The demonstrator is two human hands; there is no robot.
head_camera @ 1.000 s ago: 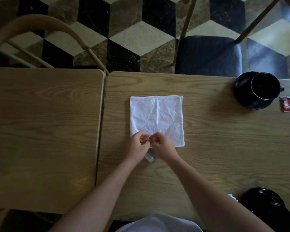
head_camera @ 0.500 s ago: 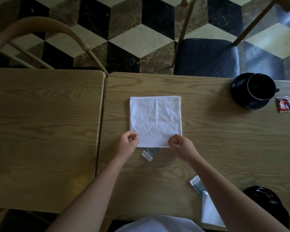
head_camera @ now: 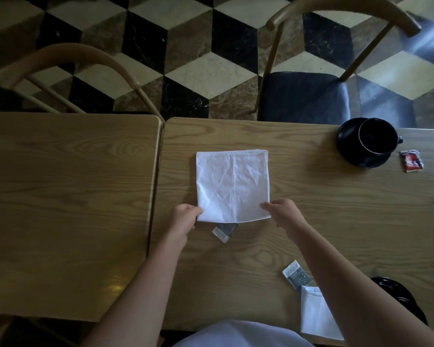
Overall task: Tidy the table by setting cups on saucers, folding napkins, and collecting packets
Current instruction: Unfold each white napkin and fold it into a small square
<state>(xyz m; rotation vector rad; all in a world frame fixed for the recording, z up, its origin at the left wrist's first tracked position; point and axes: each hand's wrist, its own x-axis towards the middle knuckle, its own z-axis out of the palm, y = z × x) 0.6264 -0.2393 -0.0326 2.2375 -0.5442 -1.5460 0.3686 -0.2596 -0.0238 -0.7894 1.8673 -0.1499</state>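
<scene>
A white napkin (head_camera: 232, 185) lies flat on the wood table (head_camera: 311, 209), folded into a square, w/ a crease down the middle. It sits near the middle of the table, a bit toward the far edge.

The left hand (head_camera: 183, 217) pinches the near left corner of the napkin, fingers curled on the cloth. The right hand (head_camera: 283, 211) pinches the near right corner the same way. Both arms reach in from the bottom of the pic.

A small gray packet (head_camera: 224, 231) lies just under the near edge of the napkin, btwn the two hands. Part of it is tucked under the cloth. A 2nd gray packet (head_camera: 296, 274) lies closer to the person, on the right, next to the right arm. It touches another white napkin (head_camera: 313, 314) at the near edge of the table; the arm hides part of that one.

At the far right a black cup (head_camera: 377, 136) stands on a black saucer (head_camera: 348, 146). A red packet (head_camera: 411, 160) lies just right of the saucer, not touching it. Another black dish (head_camera: 401, 296) peeks out past the right arm at the near right; can't tell what's on it.

A 2nd wood table (head_camera: 68, 209) stands on the left, pushed up to the 1st. Two chairs stand on the far side: one w/ a dark seat (head_camera: 308, 96), one w/ a curved back (head_camera: 73, 53). The floor (head_camera: 211, 46) has a black, cream & brown cube pattern.
</scene>
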